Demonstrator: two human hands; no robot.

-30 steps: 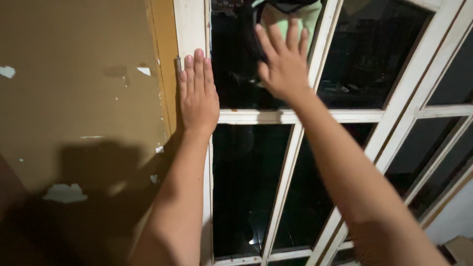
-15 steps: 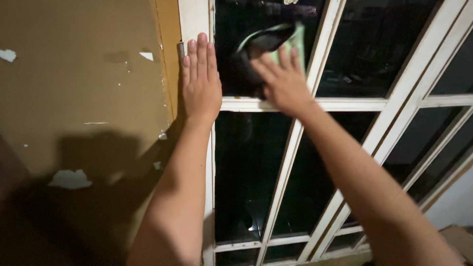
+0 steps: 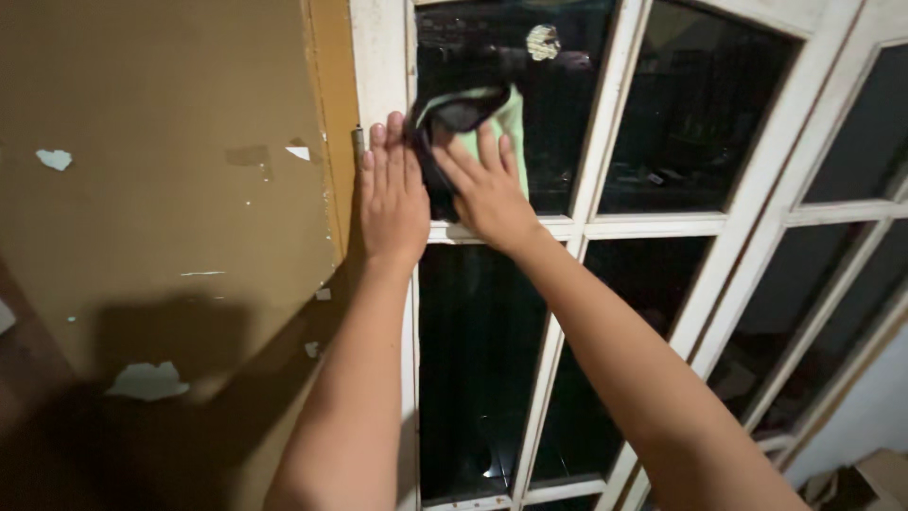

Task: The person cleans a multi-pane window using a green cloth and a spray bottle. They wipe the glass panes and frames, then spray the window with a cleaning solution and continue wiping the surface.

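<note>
My left hand (image 3: 392,194) lies flat, fingers together, on the white left upright of a window frame (image 3: 381,66). My right hand (image 3: 485,189) presses a light green cloth (image 3: 498,112) with a dark patch against the dark glass pane (image 3: 558,142), at the pane's lower left corner, right beside my left hand. The cloth sticks out above my right fingers. The pane reflects a small pale light patch near its top.
White muntins (image 3: 653,227) split the window into several dark panes reaching down and right. A brown wall (image 3: 170,189) with chipped paint fills the left. A cardboard box corner (image 3: 884,473) shows at the bottom right.
My right hand slid the cloth down and left across the pane, from its upper middle to the lower left corner beside my left hand. My left hand stayed on the frame.
</note>
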